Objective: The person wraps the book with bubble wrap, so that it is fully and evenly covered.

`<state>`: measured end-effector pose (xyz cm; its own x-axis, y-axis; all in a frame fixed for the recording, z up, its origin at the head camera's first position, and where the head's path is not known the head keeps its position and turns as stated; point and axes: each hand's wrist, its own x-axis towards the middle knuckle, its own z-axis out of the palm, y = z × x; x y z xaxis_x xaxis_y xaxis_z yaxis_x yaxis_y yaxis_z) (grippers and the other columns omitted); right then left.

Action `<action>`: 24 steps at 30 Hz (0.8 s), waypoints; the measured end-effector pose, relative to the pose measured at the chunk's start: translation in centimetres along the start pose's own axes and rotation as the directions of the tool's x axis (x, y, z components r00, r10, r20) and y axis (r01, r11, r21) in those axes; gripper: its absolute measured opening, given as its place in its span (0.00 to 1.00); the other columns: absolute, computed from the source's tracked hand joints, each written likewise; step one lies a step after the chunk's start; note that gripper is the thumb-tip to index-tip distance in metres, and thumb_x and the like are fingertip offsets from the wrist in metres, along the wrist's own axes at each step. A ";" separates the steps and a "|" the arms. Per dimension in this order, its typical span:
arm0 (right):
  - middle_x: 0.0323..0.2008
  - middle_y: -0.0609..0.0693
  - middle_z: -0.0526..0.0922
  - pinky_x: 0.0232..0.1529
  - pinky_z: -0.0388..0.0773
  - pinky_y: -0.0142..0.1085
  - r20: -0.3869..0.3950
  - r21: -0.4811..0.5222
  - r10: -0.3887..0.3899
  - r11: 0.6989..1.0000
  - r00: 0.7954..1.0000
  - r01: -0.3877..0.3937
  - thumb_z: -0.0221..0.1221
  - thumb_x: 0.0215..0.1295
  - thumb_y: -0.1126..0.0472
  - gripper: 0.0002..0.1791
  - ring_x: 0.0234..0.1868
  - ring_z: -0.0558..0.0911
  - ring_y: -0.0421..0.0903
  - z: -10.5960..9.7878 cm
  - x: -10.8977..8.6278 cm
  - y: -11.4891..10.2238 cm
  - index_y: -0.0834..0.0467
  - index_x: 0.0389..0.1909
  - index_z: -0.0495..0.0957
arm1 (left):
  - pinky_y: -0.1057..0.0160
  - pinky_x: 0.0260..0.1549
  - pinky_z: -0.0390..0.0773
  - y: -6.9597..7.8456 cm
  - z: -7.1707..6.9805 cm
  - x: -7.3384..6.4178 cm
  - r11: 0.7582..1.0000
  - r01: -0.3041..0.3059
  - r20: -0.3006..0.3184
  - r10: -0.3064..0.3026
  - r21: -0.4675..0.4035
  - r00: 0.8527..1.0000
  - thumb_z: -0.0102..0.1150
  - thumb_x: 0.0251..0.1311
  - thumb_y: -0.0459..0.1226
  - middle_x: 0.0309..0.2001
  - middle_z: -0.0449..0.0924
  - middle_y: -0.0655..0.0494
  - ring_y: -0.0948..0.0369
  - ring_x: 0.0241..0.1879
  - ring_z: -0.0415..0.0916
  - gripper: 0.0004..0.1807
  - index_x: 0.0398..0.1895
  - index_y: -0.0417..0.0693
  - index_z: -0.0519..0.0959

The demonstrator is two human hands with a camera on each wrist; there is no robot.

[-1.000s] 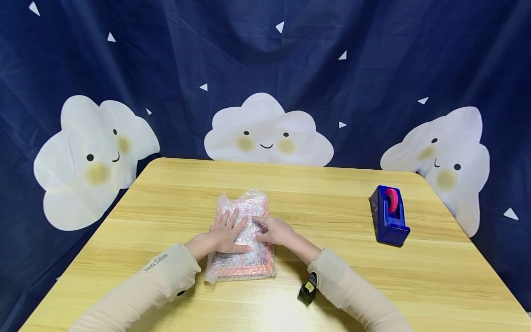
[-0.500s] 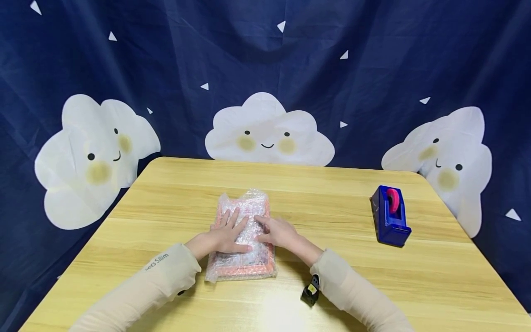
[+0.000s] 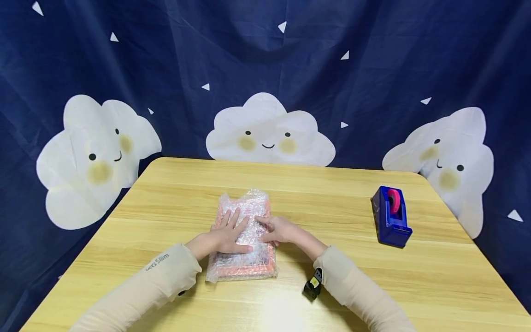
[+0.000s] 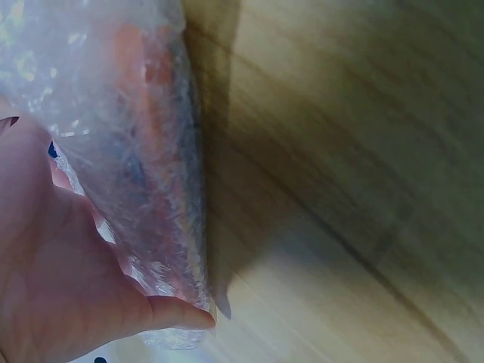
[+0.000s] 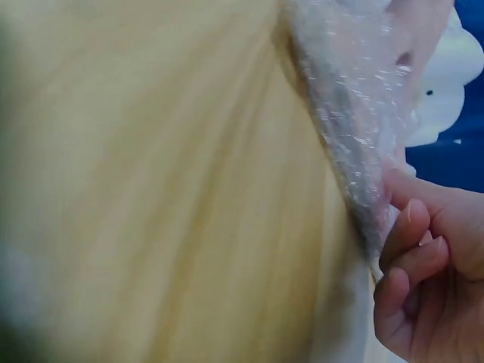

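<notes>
A flat rectangular package [image 3: 244, 271] in clear bubble wrap [image 4: 136, 106] lies on the table, an orange frame-like border showing through. My left hand [image 3: 226, 239] rests palm down on its left and middle part, fingers spread. Its thumb [image 4: 170, 314] stretches across the wrap in the left wrist view. At the package's right edge, my right hand [image 3: 284, 230] has its index finger and thumb touching the wrap, the tips apart. In the right wrist view, several curled fingers [image 5: 412, 265] sit beside the edge; whether the fingertips pinch any wrap I cannot tell.
A blue tape dispenser [image 3: 392, 221] with a pink roll [image 3: 394, 200] stands on the right of the wooden table [image 3: 332, 198]. Behind the table hangs a dark blue curtain [image 3: 174, 60] printed with clouds. A black wrist camera [image 3: 313, 287] hangs below the right cuff.
My right hand has shifted slightly to the right, toward the package's edge. The left hand and the package stay where they were.
</notes>
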<state>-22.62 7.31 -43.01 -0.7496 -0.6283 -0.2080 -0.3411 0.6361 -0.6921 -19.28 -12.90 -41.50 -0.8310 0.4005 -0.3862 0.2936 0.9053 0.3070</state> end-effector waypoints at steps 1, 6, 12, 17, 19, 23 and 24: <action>0.10 0.46 0.68 0.16 0.68 0.27 0.000 -0.008 0.008 1.000 1.000 -0.008 0.62 0.56 0.59 0.38 0.10 0.70 0.40 0.0 0.0 0.0 0.55 0.67 0.58 | 0.28 0.54 0.47 0.0 0.1 0.1 1.000 -0.002 0.002 0.002 -0.002 1.000 0.49 0.54 0.63 0.71 0.25 0.41 0.41 0.68 0.23 0.49 0.72 0.50 0.42; 0.10 0.45 0.69 0.18 0.70 0.28 -0.003 -0.067 -0.017 0.998 1.000 0.017 0.60 0.58 0.57 0.37 0.11 0.71 0.39 0.1 -0.2 0.3 0.54 0.68 0.57 | 0.28 0.54 0.47 -0.1 0.1 0.3 1.000 -0.002 0.003 0.002 0.003 1.000 0.48 0.54 0.63 0.71 0.25 0.41 0.41 0.68 0.23 0.50 0.72 0.51 0.41; 0.11 0.47 0.68 0.14 0.68 0.28 0.089 0.134 -0.063 0.990 0.994 0.051 0.58 0.59 0.64 0.37 0.11 0.71 0.40 -0.4 -0.2 0.9 0.57 0.69 0.53 | 0.28 0.54 0.46 -0.1 0.1 0.2 1.000 -0.001 0.004 0.001 0.002 1.000 0.48 0.54 0.63 0.71 0.24 0.41 0.41 0.68 0.23 0.50 0.72 0.51 0.41; 0.12 0.47 0.68 0.15 0.69 0.27 0.114 0.161 -0.047 0.987 0.992 0.028 0.58 0.59 0.65 0.38 0.11 0.71 0.40 -0.5 -0.2 1.0 0.55 0.69 0.52 | 0.28 0.54 0.47 0.0 0.1 0.2 1.000 -0.001 0.004 0.001 0.005 1.000 0.49 0.54 0.63 0.71 0.25 0.41 0.40 0.68 0.23 0.50 0.72 0.51 0.41; 0.12 0.47 0.68 0.15 0.70 0.28 0.114 0.150 -0.059 0.988 0.992 0.042 0.58 0.59 0.65 0.38 0.11 0.71 0.39 -0.5 -0.1 1.1 0.56 0.69 0.52 | 0.28 0.54 0.47 0.0 0.1 0.2 1.000 0.001 0.004 -0.001 0.009 1.000 0.48 0.54 0.63 0.71 0.25 0.41 0.40 0.68 0.23 0.49 0.72 0.51 0.41; 0.12 0.48 0.70 0.15 0.71 0.28 0.168 0.198 -0.088 0.979 0.982 0.054 0.57 0.60 0.66 0.39 0.11 0.71 0.40 -0.8 0.0 1.5 0.56 0.70 0.50 | 0.28 0.54 0.46 0.0 0.0 0.2 1.000 0.003 0.004 -0.003 0.010 1.000 0.48 0.54 0.63 0.71 0.24 0.41 0.41 0.68 0.23 0.49 0.72 0.52 0.41; 0.12 0.49 0.71 0.15 0.71 0.28 0.184 0.211 -0.093 0.976 0.979 0.053 0.56 0.60 0.66 0.39 0.11 0.71 0.40 -0.9 0.0 1.6 0.56 0.70 0.49 | 0.28 0.54 0.46 0.0 0.0 0.2 1.000 0.002 0.005 -0.002 0.007 1.000 0.48 0.54 0.63 0.71 0.24 0.41 0.41 0.68 0.23 0.49 0.72 0.51 0.41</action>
<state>-23.66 8.70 -43.47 -0.5975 -0.7562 -0.2667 -0.2526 0.4931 -0.8325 -19.44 -12.83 -41.62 -0.8293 0.3990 -0.3913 0.2951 0.9073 0.2996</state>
